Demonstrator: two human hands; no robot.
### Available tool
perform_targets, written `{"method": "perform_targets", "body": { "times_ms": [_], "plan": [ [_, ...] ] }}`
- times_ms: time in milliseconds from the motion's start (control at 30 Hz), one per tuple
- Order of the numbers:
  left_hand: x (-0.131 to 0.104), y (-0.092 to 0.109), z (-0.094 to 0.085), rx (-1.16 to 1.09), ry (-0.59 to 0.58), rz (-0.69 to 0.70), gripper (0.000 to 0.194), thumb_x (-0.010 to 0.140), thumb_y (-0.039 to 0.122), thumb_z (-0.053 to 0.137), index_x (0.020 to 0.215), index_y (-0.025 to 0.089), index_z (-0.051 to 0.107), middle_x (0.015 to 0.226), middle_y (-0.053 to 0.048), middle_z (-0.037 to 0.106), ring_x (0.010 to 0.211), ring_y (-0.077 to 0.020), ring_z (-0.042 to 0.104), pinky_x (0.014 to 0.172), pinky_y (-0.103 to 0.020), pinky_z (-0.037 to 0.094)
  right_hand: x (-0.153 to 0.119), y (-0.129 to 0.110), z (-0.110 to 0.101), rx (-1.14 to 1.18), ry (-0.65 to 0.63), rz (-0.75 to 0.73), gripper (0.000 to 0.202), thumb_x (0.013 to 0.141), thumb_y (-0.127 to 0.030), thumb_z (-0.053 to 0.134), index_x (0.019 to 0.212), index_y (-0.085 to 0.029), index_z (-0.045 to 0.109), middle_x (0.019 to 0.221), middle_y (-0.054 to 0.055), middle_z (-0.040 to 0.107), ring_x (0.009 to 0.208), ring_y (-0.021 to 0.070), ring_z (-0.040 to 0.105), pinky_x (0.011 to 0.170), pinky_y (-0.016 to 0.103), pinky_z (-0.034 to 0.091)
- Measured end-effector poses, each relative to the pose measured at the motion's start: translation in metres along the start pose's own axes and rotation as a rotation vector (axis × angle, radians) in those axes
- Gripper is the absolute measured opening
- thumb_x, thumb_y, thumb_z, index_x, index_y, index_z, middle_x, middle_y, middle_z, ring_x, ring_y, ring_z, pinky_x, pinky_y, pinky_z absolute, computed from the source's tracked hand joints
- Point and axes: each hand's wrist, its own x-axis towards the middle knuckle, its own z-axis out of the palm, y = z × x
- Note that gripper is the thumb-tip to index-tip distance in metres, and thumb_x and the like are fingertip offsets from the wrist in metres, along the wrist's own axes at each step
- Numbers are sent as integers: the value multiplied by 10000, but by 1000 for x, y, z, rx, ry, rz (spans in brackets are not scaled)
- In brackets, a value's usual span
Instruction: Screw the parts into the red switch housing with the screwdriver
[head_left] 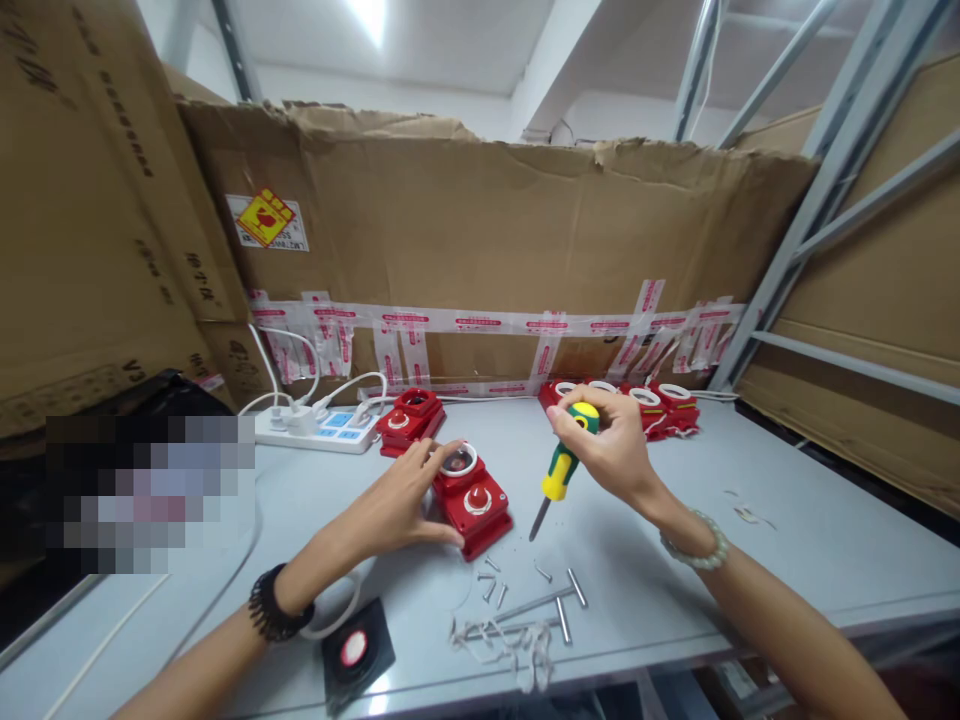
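My left hand (397,495) grips a red box-shaped device (484,525) from its left side, fingers over the top and thumb at the near edge. The device has a white-rimmed round window and a red knob, and it rests on the table. In my right hand (615,445) is a screwdriver (556,480) with a green and yellow handle. Its tip points down, to the right of the device and apart from it. Several loose screws (487,585) lie in front of the device. Close by are two T-shaped metal tools (564,618) and some crumpled whitish strips (534,655).
Another red device (409,425) sits behind my left hand, beside a white power strip (352,438) with plugs and cables. Several red devices (664,405) stand at the back right. A black square piece (379,660) lies near the front edge. Cardboard (480,220) walls the back; metal shelving (780,220) rises right.
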Motion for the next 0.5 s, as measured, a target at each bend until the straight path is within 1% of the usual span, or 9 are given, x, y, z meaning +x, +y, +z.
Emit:
{"method": "perform_targets", "body": {
  "times_ms": [33, 67, 167, 200, 267, 367, 400, 500],
  "plan": [
    [2, 1, 4, 17, 31, -17, 978, 624, 577, 752, 1407, 237, 276, 1128, -104, 459, 1044, -313, 498, 908, -467, 434, -3, 2, 3, 11, -20, 3, 205, 765, -257, 599, 593, -163, 541, 505, -40, 463, 464, 73, 384, 426, 205, 316],
    [3, 2, 8, 31, 57, -28, 973, 622, 582, 751, 1404, 229, 291, 1073, -91, 464, 990, -302, 511, 873, -460, 447, -6, 4, 6, 19, -37, 10, 213, 765, -255, 595, 582, -161, 537, 503, -41, 457, 465, 72, 379, 428, 205, 313],
    [7, 0, 18, 23, 76, -14, 791, 748, 563, 655, 1390, 241, 325, 1007, -69, 461, 930, -270, 518, 836, -444, 454, -12, 14, 15, 25, -55, 49, 236, 770, -258, 579, 564, -159, 522, 504, -40, 442, 475, 72, 375, 441, 207, 316],
    [8, -2, 20, 7, 75, -2, 744, 776, 550, 632, 1384, 243, 332, 1023, -74, 458, 948, -269, 516, 848, -446, 450, -13, 17, 17, 27, -54, 65, 241, 772, -262, 573, 561, -159, 519, 503, -40, 438, 476, 73, 374, 443, 208, 317],
    [9, -6, 23, -31, 89, 30, 727, 769, 534, 647, 1362, 240, 344, 1138, -105, 433, 1058, -293, 487, 916, -467, 422, -15, 23, 19, 35, -62, 96, 246, 773, -271, 565, 560, -160, 516, 497, -40, 432, 473, 75, 371, 440, 211, 313],
    [9, -11, 23, -141, 79, 87, 731, 753, 502, 679, 1334, 252, 311, 1375, -138, 308, 1258, -321, 369, 1034, -485, 336, -15, 29, 20, 40, -91, 119, 243, 770, -282, 558, 563, -161, 516, 493, -39, 430, 468, 79, 364, 433, 217, 302],
    [9, -12, 22, -189, 52, 90, 732, 762, 491, 674, 1335, 257, 283, 1405, -139, 298, 1272, -313, 368, 1042, -480, 333, -15, 30, 19, 34, -97, 119, 240, 767, -282, 557, 563, -161, 517, 494, -39, 429, 470, 80, 362, 434, 219, 300],
    [10, -12, 21, -283, -25, 28, 741, 760, 481, 680, 1319, 239, 259, 1350, -139, 407, 1178, -291, 483, 986, -455, 398, -13, 35, 18, 16, -98, 125, 228, 755, -276, 552, 561, -163, 517, 497, -39, 426, 476, 83, 361, 443, 224, 297]
  ]
}}
